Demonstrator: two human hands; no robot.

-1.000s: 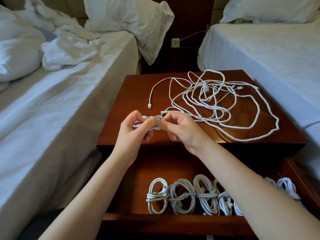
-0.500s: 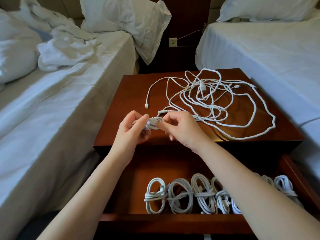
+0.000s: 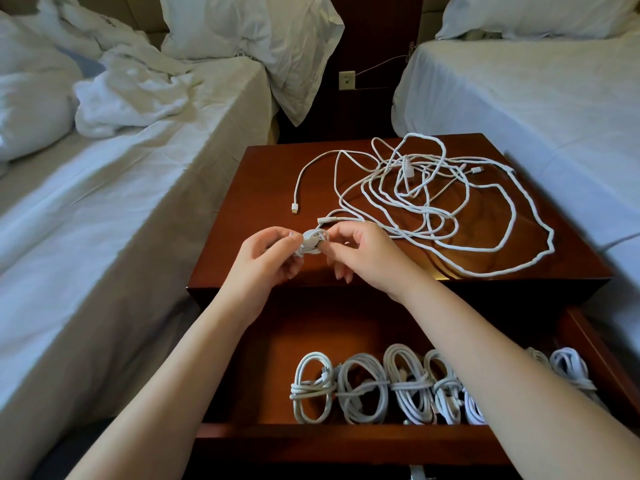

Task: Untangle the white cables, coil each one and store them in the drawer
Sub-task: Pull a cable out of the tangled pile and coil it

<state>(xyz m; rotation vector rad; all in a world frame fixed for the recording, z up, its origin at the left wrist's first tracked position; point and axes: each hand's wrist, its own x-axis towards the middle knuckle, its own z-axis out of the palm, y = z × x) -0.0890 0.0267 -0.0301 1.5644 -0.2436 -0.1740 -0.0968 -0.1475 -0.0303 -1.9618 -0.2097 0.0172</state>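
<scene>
Two white-sheeted beds are seen, the left bed (image 3: 104, 220) rumpled, the right bed (image 3: 519, 98) smooth. Between them a dark red-brown wooden nightstand (image 3: 270, 188) is placed, with its wooden drawer (image 3: 346, 441) pulled open toward the camera. A loose tangle of white cables (image 3: 408, 168) is spread over the right and middle of the nightstand top; one thick loop reaches near the right front edge. A row of coiled white cable bundles (image 3: 410, 386) is stored along the drawer's front, partly hidden by the right forearm. Above the nightstand's front edge, a small coiled white cable (image 3: 311, 242) is pinched from both sides: left hand (image 3: 263, 265) and right hand (image 3: 367, 258), fingers curled on it. A free white plug end (image 3: 294, 208) lies on the top, just behind the hands.
</scene>
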